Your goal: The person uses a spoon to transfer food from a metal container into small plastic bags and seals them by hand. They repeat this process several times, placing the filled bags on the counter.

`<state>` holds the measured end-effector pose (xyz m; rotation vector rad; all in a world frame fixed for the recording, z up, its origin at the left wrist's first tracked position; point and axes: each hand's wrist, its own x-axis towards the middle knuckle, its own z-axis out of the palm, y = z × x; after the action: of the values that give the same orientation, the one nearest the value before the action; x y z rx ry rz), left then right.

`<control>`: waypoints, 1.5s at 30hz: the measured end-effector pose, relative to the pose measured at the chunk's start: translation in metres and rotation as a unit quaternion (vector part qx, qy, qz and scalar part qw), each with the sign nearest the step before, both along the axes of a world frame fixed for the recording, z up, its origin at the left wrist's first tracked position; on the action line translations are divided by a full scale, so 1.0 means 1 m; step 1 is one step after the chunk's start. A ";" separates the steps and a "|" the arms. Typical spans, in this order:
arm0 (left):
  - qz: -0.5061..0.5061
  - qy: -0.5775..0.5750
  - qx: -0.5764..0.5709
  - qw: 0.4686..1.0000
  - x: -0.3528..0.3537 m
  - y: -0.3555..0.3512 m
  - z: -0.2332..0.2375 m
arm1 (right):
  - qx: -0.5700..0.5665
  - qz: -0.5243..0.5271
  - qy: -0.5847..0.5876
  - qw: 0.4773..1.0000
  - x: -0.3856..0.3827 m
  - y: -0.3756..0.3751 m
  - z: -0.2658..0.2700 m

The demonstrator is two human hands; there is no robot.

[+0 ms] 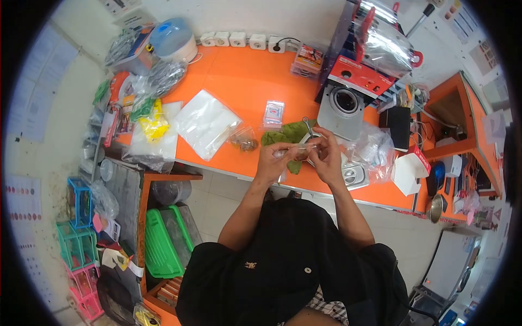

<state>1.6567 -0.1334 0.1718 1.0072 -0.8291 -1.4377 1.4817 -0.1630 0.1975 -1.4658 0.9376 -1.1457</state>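
My left hand and my right hand are raised over the front edge of the orange table. Their fingertips pinch a small clear plastic bag between them; its contents are hard to make out. Behind the hands lies a crumpled green cloth or leaf. A metal spoon handle sticks up from a container mostly hidden by my right hand. Left of my hands is a clear bag with brown contents. Farther back lies a pack of small zip bags.
White plastic sheets lie on the orange table to the left. A grey device with a round opening stands at the right, near crumpled clear plastic and an open white box. A green lidded bin is below left.
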 end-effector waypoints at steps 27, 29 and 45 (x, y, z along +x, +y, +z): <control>0.040 0.180 0.087 0.979 0.025 0.133 -0.109 | -0.039 0.365 0.198 0.909 0.087 0.026 -0.062; 0.042 0.166 0.060 0.983 0.023 0.130 -0.108 | -0.010 0.374 0.237 0.897 0.077 0.027 -0.047; 0.068 -0.238 -0.066 0.967 0.026 0.087 -0.044 | -0.051 0.283 0.285 0.914 0.015 -0.021 -0.030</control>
<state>1.6828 -0.0466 0.1282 1.3019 -1.1602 -1.0180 1.4966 -0.1841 0.1676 -2.0404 0.7465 -0.3399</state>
